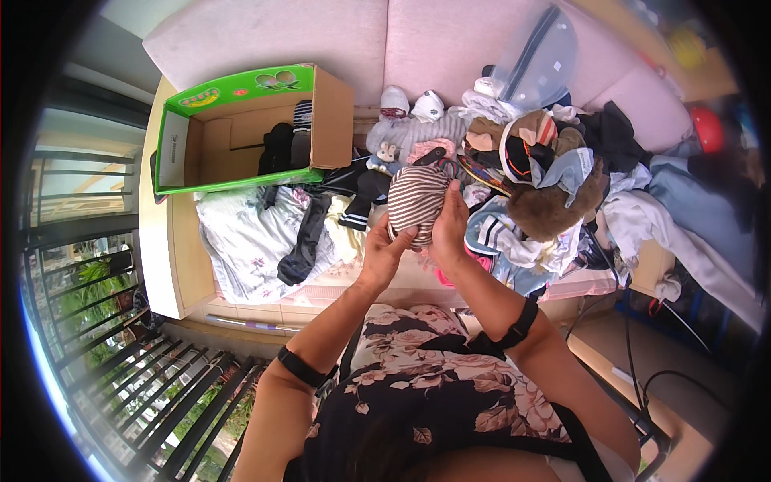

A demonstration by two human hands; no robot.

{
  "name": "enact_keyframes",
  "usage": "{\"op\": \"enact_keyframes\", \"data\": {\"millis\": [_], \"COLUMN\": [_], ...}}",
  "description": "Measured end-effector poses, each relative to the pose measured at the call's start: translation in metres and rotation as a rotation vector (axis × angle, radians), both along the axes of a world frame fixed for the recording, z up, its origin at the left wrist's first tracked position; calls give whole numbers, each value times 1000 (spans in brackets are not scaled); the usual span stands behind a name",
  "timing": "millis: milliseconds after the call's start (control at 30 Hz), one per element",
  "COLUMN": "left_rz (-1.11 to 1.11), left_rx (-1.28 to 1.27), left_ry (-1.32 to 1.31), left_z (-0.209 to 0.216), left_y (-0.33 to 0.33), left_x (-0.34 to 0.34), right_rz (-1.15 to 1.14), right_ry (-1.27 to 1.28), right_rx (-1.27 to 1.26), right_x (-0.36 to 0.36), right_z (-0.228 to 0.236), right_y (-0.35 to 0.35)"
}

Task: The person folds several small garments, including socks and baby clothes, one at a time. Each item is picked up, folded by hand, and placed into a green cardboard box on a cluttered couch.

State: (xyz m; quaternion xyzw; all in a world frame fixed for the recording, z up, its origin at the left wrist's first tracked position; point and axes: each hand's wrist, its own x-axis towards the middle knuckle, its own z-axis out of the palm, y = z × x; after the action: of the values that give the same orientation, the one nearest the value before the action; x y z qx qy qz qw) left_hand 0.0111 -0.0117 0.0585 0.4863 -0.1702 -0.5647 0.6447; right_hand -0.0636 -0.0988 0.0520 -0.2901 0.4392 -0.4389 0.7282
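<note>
A brown-and-white striped cloth bundle (416, 201), rounded like a rolled-up garment, is held up in front of me. My left hand (387, 251) grips its lower left side, with the thumb across the bottom. Around its right edge curls my right hand (450, 226). Behind the bundle lie a small plush rabbit (386, 154) and a pink cloth (430, 149). A dark sock with white stripes (358, 207) is just left of it, and a long dark sock (303, 247) rests farther left on a white floral cloth (241, 233).
A green-edged cardboard box (333, 120) at the left holds dark and striped rolled clothes. Heaped clothes, including a brown fluffy piece (554, 205), spread to the right. A clear zip bag (540, 64) leans on the pink sofa back (450, 48). Dark railings (173, 402) run along the left.
</note>
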Motion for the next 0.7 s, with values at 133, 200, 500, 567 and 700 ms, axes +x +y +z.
{"op": "enact_keyframes", "data": {"millis": [133,200,500,567,700], "left_rz": [292,157,226,317,455], "left_rx": [-30,50,133,170,259], "left_ry": [13,57,-27,-109,-249], "left_z": [-1,-6,-21,-21,-26], "left_y": [8,16,34,36,39], "left_x": [-11,-13,74,110,181], "right_rz": [-40,24,364,354,345], "right_ry": [-54,172,331,352,356], "right_rx": [-147,-174,-46,-68,-50], "right_x": [2,2,-31,-40,-53], "right_z": [-6,-12,-40,-45,-50], "right_y": [-1,2,2,-1,-6]}}
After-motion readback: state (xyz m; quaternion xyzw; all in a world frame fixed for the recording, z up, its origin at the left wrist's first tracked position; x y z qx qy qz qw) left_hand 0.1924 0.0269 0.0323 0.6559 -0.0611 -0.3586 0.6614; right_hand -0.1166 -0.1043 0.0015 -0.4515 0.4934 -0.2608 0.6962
